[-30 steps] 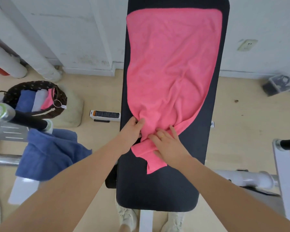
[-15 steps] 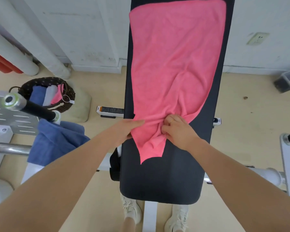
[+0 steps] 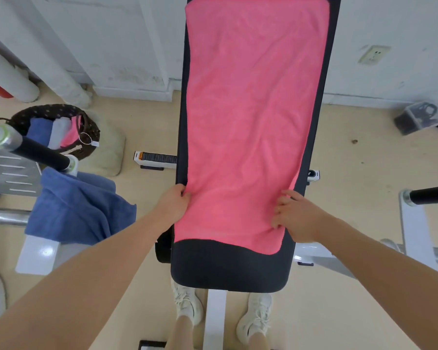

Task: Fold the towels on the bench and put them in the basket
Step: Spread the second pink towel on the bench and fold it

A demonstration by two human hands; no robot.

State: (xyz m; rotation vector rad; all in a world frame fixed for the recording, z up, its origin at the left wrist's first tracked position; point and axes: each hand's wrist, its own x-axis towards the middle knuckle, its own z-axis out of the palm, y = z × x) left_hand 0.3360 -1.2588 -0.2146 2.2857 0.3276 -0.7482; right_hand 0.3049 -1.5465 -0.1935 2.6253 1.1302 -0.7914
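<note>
Two white sneakers [image 3: 256, 317] stand on the floor at the near end of the black bench [image 3: 228, 269], one on each side of its white support. A pink towel [image 3: 253, 117] lies spread flat along the bench pad, nearly covering its width, its near hem stopping short of the bench's near end so bare black pad shows there. Left hand [image 3: 173, 205] grips the towel's left edge near the near-left corner, fingers curled round the hem at the bench's left edge. Right hand [image 3: 295, 215] grips the right edge near the near-right corner, fingers curled onto the cloth, ring visible. Off the bench's left side a blue towel [image 3: 79, 208] hangs crumpled over a metal rack, under a black-gripped bar [image 3: 38, 152]. Farther left on the floor sits a dark woven basket [image 3: 86, 125] holding folded blue, white and pink towels. Far end of the bench meets a white wall with a socket [image 3: 373, 54] on the right.
</note>
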